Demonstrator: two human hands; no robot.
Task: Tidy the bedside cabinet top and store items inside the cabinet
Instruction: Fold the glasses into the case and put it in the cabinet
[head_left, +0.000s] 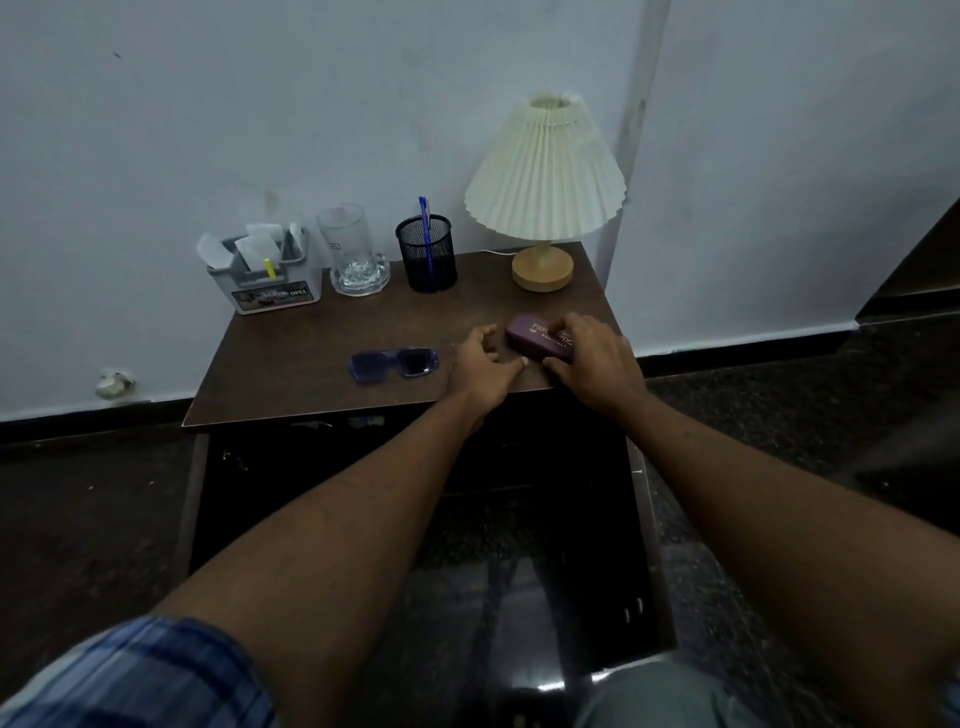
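Currently on the bedside cabinet top, listed outward from the hands:

1. Right hand: laid over the near end of the glasses case, fingers curled across its lid and thumb at its near side, gripping it.
2. Glasses case: purple, gold lettering on the lid, shut, lying flat on the top under the right hand, near the front right corner.
3. Left hand: just left of the right hand, resting on the top with fingers loosely curled and holding nothing. Its thumb stretches toward the near corner of the case; whether it touches cannot be told. The two hands are close together but not joined.
4. Sunglasses: blue frame, dark lenses, lying flat just left of the left hand, apart from it.
5. Table lamp: pleated cream shade, round wooden base, standing beyond the right hand at the back right.
6. Mesh pen holder: black, upright, beyond the left hand, with one blue pen standing in it.
7. Glass ashtray: clear, left of the pen holder; a clear glass tumbler stands just behind it.
8. Grey organiser box: far left at the back, holding white paper slips and a small yellow item.
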